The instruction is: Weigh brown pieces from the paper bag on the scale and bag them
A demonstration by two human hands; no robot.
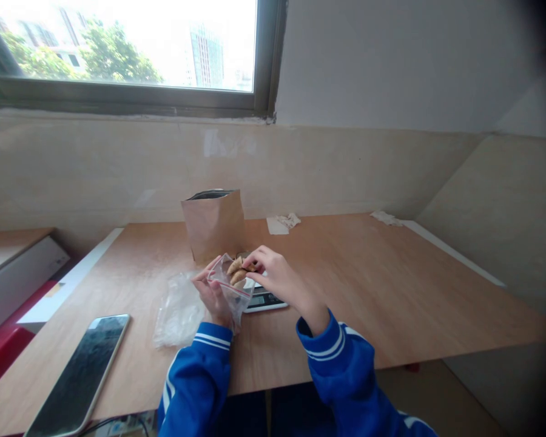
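Note:
My left hand (pixel 215 298) is closed around a clear zip bag (pixel 236 297) with a red seal line, its mouth spread apart. Several tan, dried-looking pieces (pixel 237 276) show at the bag's mouth; their exact kind is unclear. The fingers of my right hand (pixel 273 270) pinch some of these pieces at the opening. Beneath the bag and my right hand is a white digital scale (pixel 266 301), its display partly visible and its platform mostly hidden. Behind my hands a brown paper pouch (pixel 215 224) stands upright with its top open.
A stack of clear plastic bags (pixel 178 312) lies left of my left hand. At the table's left front rests a phone (pixel 82 376). Paper scraps (pixel 283 224) sit near the wall at the back, another crumpled scrap (pixel 386 218) further right. The wooden table (pixel 391 291) ends near my body.

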